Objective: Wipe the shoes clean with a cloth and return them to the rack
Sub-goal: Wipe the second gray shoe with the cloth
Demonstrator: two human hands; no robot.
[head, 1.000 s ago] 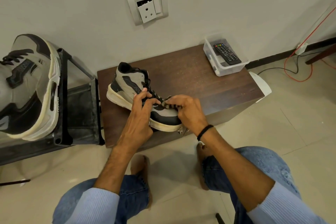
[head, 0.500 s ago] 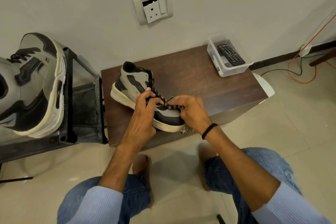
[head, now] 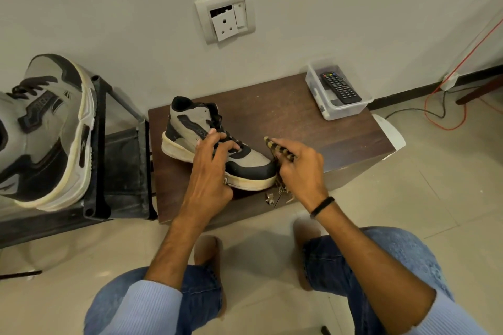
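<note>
I am watching the shoe sitting on the brown table, toe toward me. My left hand is curling over its laces, thumb down at the sole, gripping it. My right hand is pinching the striped cloth just beside the toe. The other shoe is standing on the rack at left.

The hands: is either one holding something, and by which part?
The left hand grips the shoe across its laces and midfoot. The right hand holds a bunched striped cloth, one end sticking out by the toe.
</note>
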